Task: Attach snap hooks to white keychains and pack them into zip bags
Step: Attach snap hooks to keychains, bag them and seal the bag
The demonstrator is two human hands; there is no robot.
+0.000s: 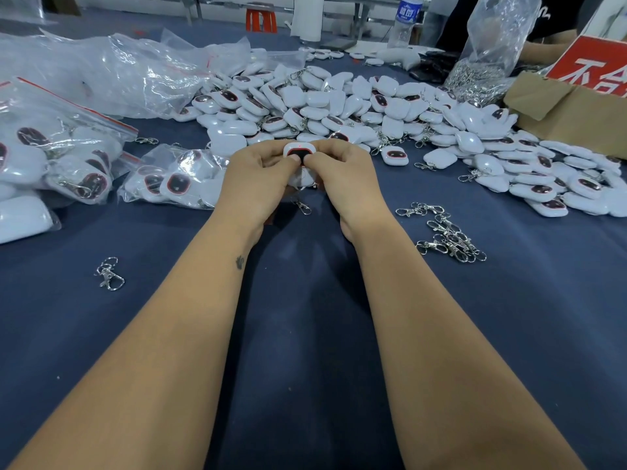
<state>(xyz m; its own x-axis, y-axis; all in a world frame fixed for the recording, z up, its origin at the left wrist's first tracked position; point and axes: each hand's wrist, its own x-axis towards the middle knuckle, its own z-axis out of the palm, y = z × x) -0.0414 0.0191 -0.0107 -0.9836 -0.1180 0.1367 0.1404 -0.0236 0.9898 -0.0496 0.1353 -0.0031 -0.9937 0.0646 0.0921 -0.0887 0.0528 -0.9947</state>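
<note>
A white keychain [298,151] with a black, red-rimmed face is held above the table's middle. My left hand [252,179] and my right hand [342,174] both pinch it, thumbs pressed on its face. A second white piece [303,177] shows between my palms, and a snap hook [302,205] hangs below them. A big heap of white keychains [356,110] lies just beyond. Loose snap hooks [448,234] lie to the right of my right wrist. Filled zip bags [173,181] sit to the left.
A single snap hook [110,274] lies at the near left. Crumpled empty plastic bags [101,66] fill the far left. A cardboard box with a red sign [576,106], a bag of hooks [475,76] and a water bottle [405,20] stand at the far right.
</note>
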